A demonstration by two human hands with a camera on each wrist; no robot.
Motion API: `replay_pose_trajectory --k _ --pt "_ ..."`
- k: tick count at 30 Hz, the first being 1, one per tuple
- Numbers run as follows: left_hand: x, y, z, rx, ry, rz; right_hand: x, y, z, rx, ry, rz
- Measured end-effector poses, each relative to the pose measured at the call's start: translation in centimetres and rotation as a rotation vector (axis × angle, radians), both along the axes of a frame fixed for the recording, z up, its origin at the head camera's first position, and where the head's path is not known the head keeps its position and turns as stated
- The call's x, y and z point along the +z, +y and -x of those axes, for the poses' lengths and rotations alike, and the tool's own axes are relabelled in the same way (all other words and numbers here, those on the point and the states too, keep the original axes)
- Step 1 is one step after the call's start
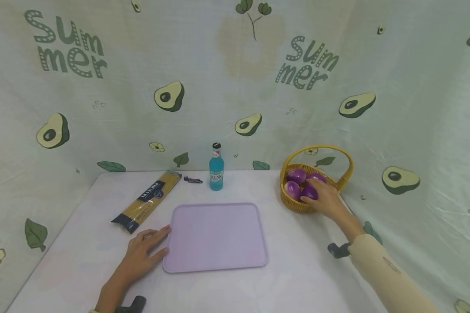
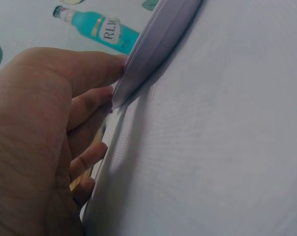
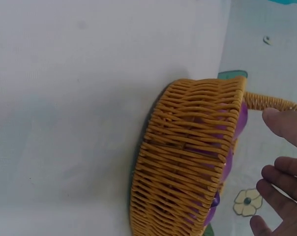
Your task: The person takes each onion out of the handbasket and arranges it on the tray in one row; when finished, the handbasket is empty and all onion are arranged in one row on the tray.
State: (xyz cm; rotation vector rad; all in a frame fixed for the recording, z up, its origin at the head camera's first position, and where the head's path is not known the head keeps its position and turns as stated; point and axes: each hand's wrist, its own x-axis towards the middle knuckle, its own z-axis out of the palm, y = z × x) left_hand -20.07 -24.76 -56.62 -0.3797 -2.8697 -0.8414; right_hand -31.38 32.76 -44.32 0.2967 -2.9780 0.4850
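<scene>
My left hand (image 1: pixel 142 254) is beside a lilac rectangular tray (image 1: pixel 217 237), thumb and fingertips at its left edge. In the left wrist view the fingers (image 2: pixel 92 105) are loosely bent at the tray's rim (image 2: pixel 153 46), not wrapped round it. My right hand (image 1: pixel 325 199) reaches over a yellow wicker basket (image 1: pixel 297 206) with a tall handle. Inside are several glossy purple round things (image 1: pixel 293 190) that look like red onions. The right wrist view shows the fingers (image 3: pixel 281 187) spread apart above the basket's rim, holding nothing visible.
Behind the tray stands a blue bottle (image 1: pixel 216 174). A small dark wrapped sweet (image 1: pixel 193 180) lies left of it, and a pack of spaghetti (image 1: pixel 148 201) lies farther left. A patterned cloth (image 1: pixel 207 65) hangs behind the white table (image 1: pixel 293 278).
</scene>
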Motion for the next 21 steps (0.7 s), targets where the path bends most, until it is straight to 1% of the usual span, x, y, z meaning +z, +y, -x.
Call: replay_pose_trajectory --k 4,9,16,21 --pt "0.0 0.0 0.0 -0.006 0.014 -0.007 -0.2 -0.1 0.5 -0.008 -0.026 -0.015" --pt "0.0 0.0 0.0 -0.004 0.021 -0.004 -0.3 -0.1 1.1 0.004 -0.054 -0.015" --pt "0.1 0.0 -0.1 0.006 0.007 -0.001 -0.6 -0.3 1.9 0.035 -0.099 -0.015" --pt "0.2 0.1 -0.1 0.014 -0.007 -0.002 -0.7 -0.3 2.8 0.027 -0.129 -0.03"
